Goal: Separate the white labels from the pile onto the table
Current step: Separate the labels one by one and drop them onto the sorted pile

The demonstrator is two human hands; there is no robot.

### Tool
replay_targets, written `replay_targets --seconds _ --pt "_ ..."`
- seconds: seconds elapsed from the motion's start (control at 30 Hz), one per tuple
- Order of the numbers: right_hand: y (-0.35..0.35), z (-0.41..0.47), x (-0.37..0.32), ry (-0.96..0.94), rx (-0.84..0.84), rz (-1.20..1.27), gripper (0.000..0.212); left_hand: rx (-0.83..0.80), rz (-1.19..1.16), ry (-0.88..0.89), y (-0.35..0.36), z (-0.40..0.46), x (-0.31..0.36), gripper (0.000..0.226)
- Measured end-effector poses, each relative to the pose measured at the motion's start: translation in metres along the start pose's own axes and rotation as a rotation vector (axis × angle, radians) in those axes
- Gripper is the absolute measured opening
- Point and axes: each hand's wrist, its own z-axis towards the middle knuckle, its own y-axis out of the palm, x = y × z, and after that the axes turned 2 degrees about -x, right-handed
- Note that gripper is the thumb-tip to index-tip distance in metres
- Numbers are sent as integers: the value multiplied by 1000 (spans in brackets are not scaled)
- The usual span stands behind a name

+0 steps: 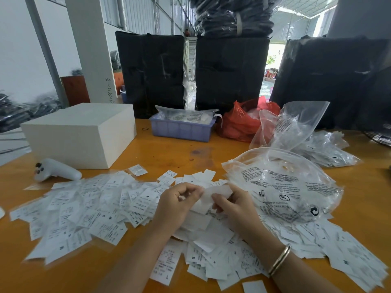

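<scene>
Both hands over the middle of the pile (101, 210) of white labels spread across the orange tabletop (169, 153). Left hand (176, 205) curled, fingertips pinching the left end of a blank white label (213, 194); right hand (234, 205) curled likewise, thumb and fingers pinching the right end of that label. Label thus stretched between the two grips, lifted just above the pile, directly over a small heap of similar blank strips at the pile's centre. Gold bangle (279, 260) on the right wrist, above the pile's near right part. Printed labels with size letters fanned out left of the hands and down toward the near edge; more spilling right of the hands. Clear printed bag (292, 185) lying on the pile's right side, just beside the right hand. White box (82, 134) behind the pile's left half; white handheld controller (57, 170) between box and pile, at the pile's far left edge. Lilac tray (182, 129) of bagged items well behind the pile, red bag (239, 121) to the tray's right, more clear bags (317, 142) behind the printed bag. Tall black-wrapped bundles (230, 72) behind the tabletop's far edge.
</scene>
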Motion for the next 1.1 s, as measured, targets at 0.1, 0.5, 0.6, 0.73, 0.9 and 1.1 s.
replay_targets --seconds 0.1,0.5,0.6,0.73,0.9,1.1 --pt "1 0 -1 14 7 -28 10 -4 -18 -36 -1 0 2 19" --pt "0 1 0 3 52 -8 8 -90 -105 -89 -2 -2 5 25" --pt "-1 1 0 -6 69 41 7 -65 -92 -101 -1 -2 8 26" --pt "-1 0 -2 -9 55 32 11 -34 -124 -93 -1 -2 10 27" --pt "3 1 -2 34 41 -68 14 -43 -187 -128 -1 -1 9 32" --pt "0 3 0 33 101 -75 17 -39 -223 -170 -1 1 8 23"
